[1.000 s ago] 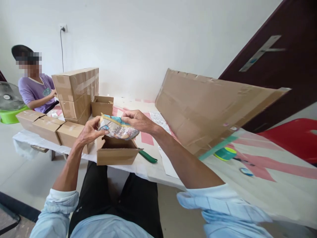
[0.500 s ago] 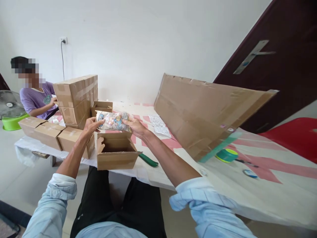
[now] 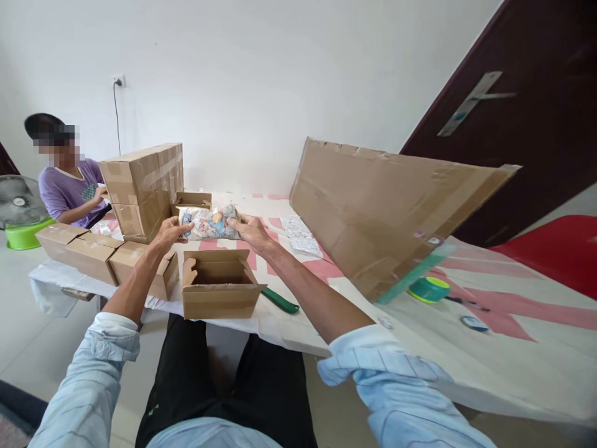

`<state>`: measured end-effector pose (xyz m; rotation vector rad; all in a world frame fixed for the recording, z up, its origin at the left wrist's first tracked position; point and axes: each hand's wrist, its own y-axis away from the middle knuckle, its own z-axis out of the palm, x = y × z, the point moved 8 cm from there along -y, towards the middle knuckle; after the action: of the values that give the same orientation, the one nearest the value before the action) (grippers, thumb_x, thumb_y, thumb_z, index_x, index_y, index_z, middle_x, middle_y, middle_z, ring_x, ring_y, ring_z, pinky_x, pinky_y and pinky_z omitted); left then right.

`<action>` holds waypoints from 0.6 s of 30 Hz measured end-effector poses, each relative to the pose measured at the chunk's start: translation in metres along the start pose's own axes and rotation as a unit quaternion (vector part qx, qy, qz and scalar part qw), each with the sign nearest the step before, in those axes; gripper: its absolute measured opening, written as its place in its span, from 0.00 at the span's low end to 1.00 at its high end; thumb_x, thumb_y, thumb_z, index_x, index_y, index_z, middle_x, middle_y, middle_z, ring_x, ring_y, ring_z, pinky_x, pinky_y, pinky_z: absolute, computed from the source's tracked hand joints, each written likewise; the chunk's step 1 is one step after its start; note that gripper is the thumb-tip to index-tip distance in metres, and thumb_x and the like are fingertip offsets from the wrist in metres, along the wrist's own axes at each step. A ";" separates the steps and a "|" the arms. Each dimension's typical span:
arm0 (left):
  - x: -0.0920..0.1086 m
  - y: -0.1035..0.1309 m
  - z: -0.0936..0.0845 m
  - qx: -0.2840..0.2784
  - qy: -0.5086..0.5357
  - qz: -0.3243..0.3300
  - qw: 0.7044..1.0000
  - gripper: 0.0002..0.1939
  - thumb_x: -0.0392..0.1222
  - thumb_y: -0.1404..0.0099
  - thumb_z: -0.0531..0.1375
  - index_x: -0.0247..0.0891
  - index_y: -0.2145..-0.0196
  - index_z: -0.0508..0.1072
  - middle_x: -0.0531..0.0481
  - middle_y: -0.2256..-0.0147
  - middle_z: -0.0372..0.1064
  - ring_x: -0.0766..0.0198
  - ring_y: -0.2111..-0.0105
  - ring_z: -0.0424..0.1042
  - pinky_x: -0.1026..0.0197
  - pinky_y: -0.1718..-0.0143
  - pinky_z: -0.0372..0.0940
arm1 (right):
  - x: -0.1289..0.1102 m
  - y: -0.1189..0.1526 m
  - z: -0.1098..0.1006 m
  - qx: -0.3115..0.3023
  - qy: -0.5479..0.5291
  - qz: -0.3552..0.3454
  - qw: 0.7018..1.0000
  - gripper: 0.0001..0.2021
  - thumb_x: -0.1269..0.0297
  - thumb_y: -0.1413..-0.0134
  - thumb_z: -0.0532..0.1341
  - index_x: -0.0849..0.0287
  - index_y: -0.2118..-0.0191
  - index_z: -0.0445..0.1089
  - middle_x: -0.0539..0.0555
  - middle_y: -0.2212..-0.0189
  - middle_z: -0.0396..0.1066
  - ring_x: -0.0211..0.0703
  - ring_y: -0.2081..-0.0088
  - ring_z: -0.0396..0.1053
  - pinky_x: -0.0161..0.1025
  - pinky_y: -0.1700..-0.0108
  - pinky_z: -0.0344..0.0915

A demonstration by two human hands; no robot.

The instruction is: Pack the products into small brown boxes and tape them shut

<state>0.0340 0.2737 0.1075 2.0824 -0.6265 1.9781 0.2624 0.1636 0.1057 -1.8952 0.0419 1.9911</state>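
A plump printed plastic packet (image 3: 208, 225) with cartoon figures is stretched level between my two hands. My left hand (image 3: 170, 234) grips its left end, thumb on the front. At the other end, my right hand (image 3: 249, 233) pinches the packet with the thumb on its face. Just below and nearer to me stands an open cardboard box (image 3: 221, 303), its flaps raised and its inside dark; the packet is above and behind it, apart from it. A dark green curved handle (image 3: 280, 301) lies to the right of the box, partly hidden by it.
Taped cartons (image 3: 147, 186) are stacked at left, with a row of boxes (image 3: 91, 255) before them. Another open box (image 3: 193, 200) stands behind my left hand. A big cardboard sheet (image 3: 373, 211) leans at right, near a tape roll (image 3: 429, 290). A person in purple (image 3: 69, 190) sits at far left.
Both hands have lifted the packet slightly up and left, widening the gap above the open box. The seated person's head has shifted a little.
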 end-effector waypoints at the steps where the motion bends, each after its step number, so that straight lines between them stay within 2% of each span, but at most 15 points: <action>1: 0.007 -0.003 -0.002 0.007 0.012 0.018 1.000 0.32 0.56 0.60 0.82 0.37 0.63 0.77 0.52 0.70 0.79 0.67 0.74 0.75 0.66 0.75 0.71 | -0.008 0.002 -0.003 -0.004 0.012 -0.031 0.999 0.24 0.45 0.52 0.78 0.58 0.56 0.80 0.55 0.58 0.83 0.51 0.54 0.80 0.44 0.51 0.78; 3: 0.024 -0.011 -0.010 0.021 0.043 0.074 0.996 0.33 0.56 0.59 0.82 0.39 0.61 0.76 0.53 0.67 0.79 0.67 0.72 0.76 0.66 0.72 0.73 | -0.019 0.009 -0.011 -0.013 0.053 -0.082 0.995 0.32 0.38 0.52 0.77 0.57 0.50 0.78 0.59 0.51 0.82 0.56 0.48 0.79 0.49 0.47 0.78; 5: 0.042 -0.019 -0.020 0.035 0.075 0.142 0.986 0.32 0.56 0.58 0.81 0.39 0.61 0.75 0.54 0.66 0.79 0.66 0.71 0.77 0.65 0.71 0.74 | -0.019 0.019 -0.023 -0.029 0.113 -0.087 0.989 0.37 0.38 0.52 0.77 0.56 0.42 0.75 0.62 0.45 0.79 0.58 0.42 0.76 0.53 0.43 0.76; 7: 0.052 -0.028 -0.032 0.052 0.087 0.187 0.977 0.31 0.54 0.57 0.81 0.39 0.61 0.75 0.54 0.66 0.78 0.66 0.71 0.76 0.64 0.71 0.74 | -0.005 0.029 -0.035 -0.056 0.177 -0.035 0.982 0.39 0.42 0.53 0.78 0.57 0.39 0.74 0.65 0.42 0.77 0.59 0.41 0.75 0.55 0.41 0.74; 8: 0.053 -0.034 -0.037 0.061 0.079 0.190 0.977 0.30 0.53 0.56 0.80 0.39 0.61 0.75 0.54 0.66 0.78 0.66 0.71 0.76 0.63 0.71 0.74 | 0.006 0.034 -0.040 -0.074 0.202 0.007 0.977 0.38 0.44 0.54 0.79 0.58 0.40 0.75 0.66 0.42 0.78 0.60 0.42 0.75 0.55 0.42 0.74; 10: 0.045 -0.046 -0.043 0.075 0.036 0.165 0.983 0.28 0.51 0.55 0.80 0.39 0.62 0.74 0.54 0.67 0.77 0.66 0.71 0.75 0.64 0.71 0.74 | 0.028 0.045 -0.047 -0.117 0.226 0.081 0.964 0.33 0.47 0.53 0.78 0.59 0.44 0.78 0.66 0.45 0.79 0.59 0.46 0.77 0.52 0.47 0.76; 12: 0.029 -0.058 -0.045 0.082 -0.019 0.124 0.989 0.25 0.49 0.54 0.79 0.38 0.64 0.73 0.54 0.68 0.76 0.66 0.72 0.74 0.65 0.72 0.72 | 0.045 0.052 -0.047 -0.150 0.221 0.119 0.956 0.25 0.48 0.51 0.77 0.59 0.51 0.81 0.63 0.50 0.82 0.55 0.51 0.78 0.47 0.53 0.76; 15: -0.002 -0.075 -0.044 0.080 -0.077 0.074 0.991 0.22 0.44 0.56 0.78 0.38 0.69 0.71 0.55 0.73 0.72 0.67 0.75 0.70 0.66 0.75 0.68 | 0.061 0.056 -0.045 -0.153 0.197 0.133 0.959 0.19 0.48 0.50 0.74 0.59 0.61 0.82 0.58 0.61 0.82 0.48 0.61 0.78 0.41 0.60 0.73; 18: -0.031 -0.095 -0.042 0.076 -0.122 0.034 0.989 0.21 0.41 0.58 0.78 0.37 0.72 0.71 0.57 0.77 0.68 0.68 0.77 0.66 0.66 0.76 0.64 | 0.070 0.057 -0.042 -0.147 0.183 0.127 0.964 0.18 0.47 0.50 0.72 0.60 0.66 0.81 0.56 0.67 0.81 0.44 0.66 0.75 0.39 0.64 0.71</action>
<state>0.0368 0.3810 0.0935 2.4525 -0.6140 1.8745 0.2848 0.1172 0.0204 -2.5464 0.1002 1.8514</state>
